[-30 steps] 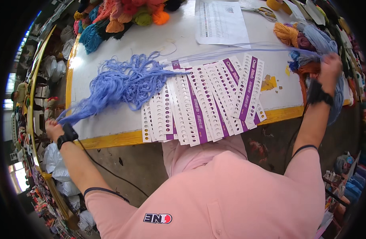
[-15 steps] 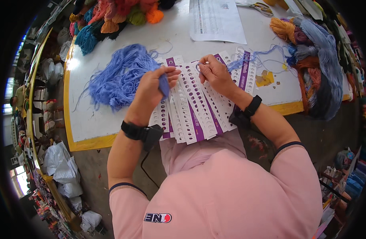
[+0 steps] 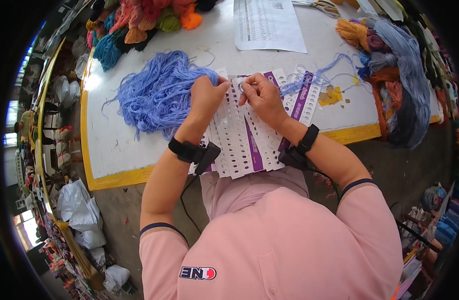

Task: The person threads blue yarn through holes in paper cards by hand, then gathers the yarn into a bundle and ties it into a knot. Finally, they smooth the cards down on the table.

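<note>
Over a fan of white and purple thread cards (image 3: pixel 252 145) with rows of punched holes, both my hands work close together. My left hand (image 3: pixel 205 100) is closed, back up, beside a loose heap of blue thread (image 3: pixel 154 95); strands of it reach the fingers, which are partly hidden. Thumb and fingertips of my right hand (image 3: pixel 264 99) pinch a small pale-blue bit of thread above the cards' upper ends. Behind that hand, more blue strands (image 3: pixel 327 71) trail off to the right across the table.
The white table (image 3: pixel 119 155) has a yellow-taped edge. Colourful skeins (image 3: pixel 134 22) lie at the far left, more skeins (image 3: pixel 402 75) at the right. A printed sheet (image 3: pixel 269 27) and scissors (image 3: pixel 325 7) are at the back. Torn yellow scraps (image 3: pixel 331 96) stick near the cards.
My left hand has turned from palm showing to back up and moved slightly right, towards my right hand. My right hand has shifted a little down, still pinching.
</note>
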The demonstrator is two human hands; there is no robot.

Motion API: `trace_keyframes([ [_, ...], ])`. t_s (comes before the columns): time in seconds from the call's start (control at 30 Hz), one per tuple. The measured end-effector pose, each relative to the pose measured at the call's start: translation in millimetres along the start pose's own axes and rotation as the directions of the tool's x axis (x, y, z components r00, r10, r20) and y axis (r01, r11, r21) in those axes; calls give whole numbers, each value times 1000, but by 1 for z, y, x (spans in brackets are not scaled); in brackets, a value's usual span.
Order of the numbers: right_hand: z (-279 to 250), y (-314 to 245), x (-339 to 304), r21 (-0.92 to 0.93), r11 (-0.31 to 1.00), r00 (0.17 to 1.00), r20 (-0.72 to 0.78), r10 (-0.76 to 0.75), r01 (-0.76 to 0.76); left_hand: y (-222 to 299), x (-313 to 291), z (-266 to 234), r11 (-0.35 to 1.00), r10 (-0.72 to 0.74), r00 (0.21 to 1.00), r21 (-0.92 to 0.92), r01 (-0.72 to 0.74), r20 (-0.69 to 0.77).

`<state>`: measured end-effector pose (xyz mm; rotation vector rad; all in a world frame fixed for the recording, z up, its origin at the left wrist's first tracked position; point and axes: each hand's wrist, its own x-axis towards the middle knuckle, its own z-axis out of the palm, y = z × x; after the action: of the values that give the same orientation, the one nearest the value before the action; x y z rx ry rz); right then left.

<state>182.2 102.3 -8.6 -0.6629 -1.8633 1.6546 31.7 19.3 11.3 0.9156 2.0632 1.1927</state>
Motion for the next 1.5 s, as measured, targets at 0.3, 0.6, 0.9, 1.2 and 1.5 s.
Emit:
trace_keyframes([
  [0.3,-21,-11,40,-396,904,958,282,-44,158,-11,-1,7,989,-104,992,-98,110,67],
  [0.6,-26,-8,51,-463,850,916,397,-55,252,-3,2,-5,795,-265,928,-486,363,260],
  [0.9,-18,-3,46,-622,644,886,411,-217,446,-7,6,-6,934,-171,940,-256,250,295],
  [1.2,-26,-6,46,-538,814,896,442,51,219,-19,8,-22,990,-110,993,94,105,42],
  [1.5,-23,1,41,-576,718,891,433,-137,391,-10,-5,-33,899,-189,962,-360,250,196],
])
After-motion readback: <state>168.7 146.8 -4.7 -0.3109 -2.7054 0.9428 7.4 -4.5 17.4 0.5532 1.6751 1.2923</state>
